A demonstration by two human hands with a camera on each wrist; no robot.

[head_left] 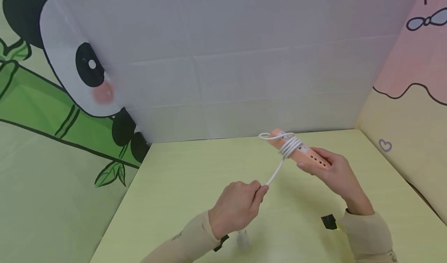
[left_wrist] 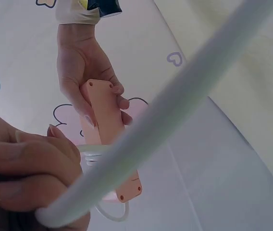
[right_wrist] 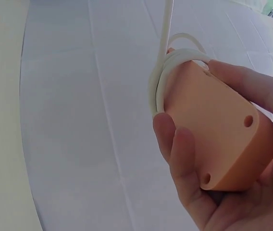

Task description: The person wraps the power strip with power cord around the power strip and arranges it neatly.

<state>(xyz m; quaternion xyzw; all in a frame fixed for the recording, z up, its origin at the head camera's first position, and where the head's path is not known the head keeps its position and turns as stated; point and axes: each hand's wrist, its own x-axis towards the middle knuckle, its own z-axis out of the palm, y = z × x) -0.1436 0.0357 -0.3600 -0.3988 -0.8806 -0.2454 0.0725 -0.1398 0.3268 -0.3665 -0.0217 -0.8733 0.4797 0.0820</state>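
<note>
An orange power strip (head_left: 310, 156) is held up above the table by my right hand (head_left: 336, 173), which grips its near right end. White cord (head_left: 290, 146) is wound several times round the strip's middle, and a loose loop sticks out past its far end. From the windings the cord runs down taut to my left hand (head_left: 239, 205), whose curled fingers grip it. In the left wrist view the cord (left_wrist: 155, 115) crosses close to the camera. The right wrist view shows the strip's underside (right_wrist: 208, 115) with fingers and thumb along its sides.
The pale yellow table (head_left: 181, 173) lies below both hands. Near the left wrist, a blurred clear object (head_left: 242, 239) is partly hidden on it. Black patches (head_left: 329, 221) show beside the sleeves. A white back wall (head_left: 227, 69) and printed side walls surround the table.
</note>
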